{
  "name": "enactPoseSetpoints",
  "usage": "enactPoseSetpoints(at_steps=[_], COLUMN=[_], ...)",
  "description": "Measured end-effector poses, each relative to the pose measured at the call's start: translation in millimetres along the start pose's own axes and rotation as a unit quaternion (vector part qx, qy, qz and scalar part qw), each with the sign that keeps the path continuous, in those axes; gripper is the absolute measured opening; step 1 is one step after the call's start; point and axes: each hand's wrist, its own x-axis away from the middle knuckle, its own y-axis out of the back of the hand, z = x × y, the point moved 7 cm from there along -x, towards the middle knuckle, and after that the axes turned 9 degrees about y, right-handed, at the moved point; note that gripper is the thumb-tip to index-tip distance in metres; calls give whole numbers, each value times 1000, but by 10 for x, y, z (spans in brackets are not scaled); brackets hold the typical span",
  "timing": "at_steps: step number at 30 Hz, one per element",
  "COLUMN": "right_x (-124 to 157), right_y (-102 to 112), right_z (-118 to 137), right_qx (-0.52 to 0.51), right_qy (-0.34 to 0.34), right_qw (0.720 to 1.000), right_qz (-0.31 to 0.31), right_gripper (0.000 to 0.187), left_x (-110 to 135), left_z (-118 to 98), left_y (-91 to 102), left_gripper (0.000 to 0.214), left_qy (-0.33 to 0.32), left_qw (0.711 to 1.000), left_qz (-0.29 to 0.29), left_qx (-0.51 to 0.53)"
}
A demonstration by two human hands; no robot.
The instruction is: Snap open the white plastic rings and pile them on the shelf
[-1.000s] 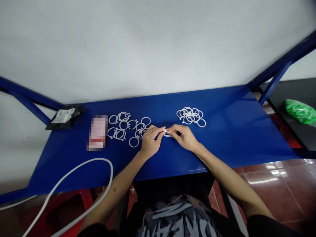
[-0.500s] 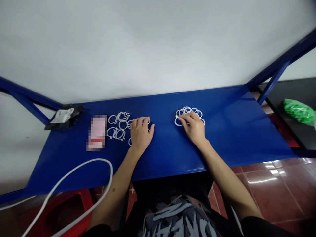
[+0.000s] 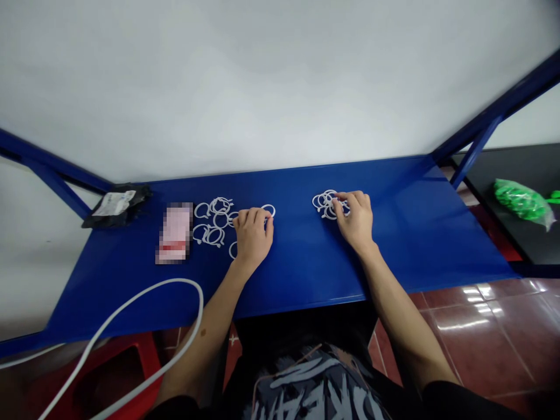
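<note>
Many thin white open rings with small knobbed ends lie on a blue table [image 3: 297, 256]. My left hand [image 3: 254, 236] is palm down over the right end of the left ring group [image 3: 214, 221]. Its thumb and index finger close on a white ring [image 3: 273, 208], which partly shows past the fingertips. Farther right, my right hand [image 3: 356, 219] curves beside a bunched pile of white rings [image 3: 322, 201]. Its thumb and forefinger touch the pile's right side and stand apart. The undersides of both hands are hidden.
A blurred pink packet [image 3: 175, 233] lies left of the rings, and a black plastic package with a white label [image 3: 114, 204] sits at the back left. A white cable [image 3: 144, 286] loops across the front left. A green-filled bag [image 3: 522, 201] lies on a dark surface at right.
My right hand has shifted rightward, and the rings by it are bunched closer together. My left thumb has come in toward the index finger, and a ring now sticks out farther there.
</note>
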Motion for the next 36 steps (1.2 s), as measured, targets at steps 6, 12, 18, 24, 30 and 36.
enactPoseSetpoints(at_steps=[6,12,18,24,30,36], right_x=[99,247,229,234,234,223], right_y=[-194,-391,-401,-438,-457,-440], right_z=[471,780,654,562,608,674], right_qx=[-178,-334,-360,-424,-404,-374], right_qy=[73,100,12,-59,-40,0], right_qw=[978,920,921,895,901,911], right_qz=[81,180,145,126,151,175], right_gripper=[26,24,15,19,21,18], left_x=[24,89,77,50,54,83], left_z=[-211,-271,-150,-94,-149,-196], left_y=[-4,-109,-165,-157,-126,-151], left_gripper=[12,12,27,16,11,8], left_qy=[-36,-28,43,72,57,25], left_qw=[984,964,941,947,956,963], left_qz=[88,174,179,171,163,168], left_qx=[150,201,283,263,236,209])
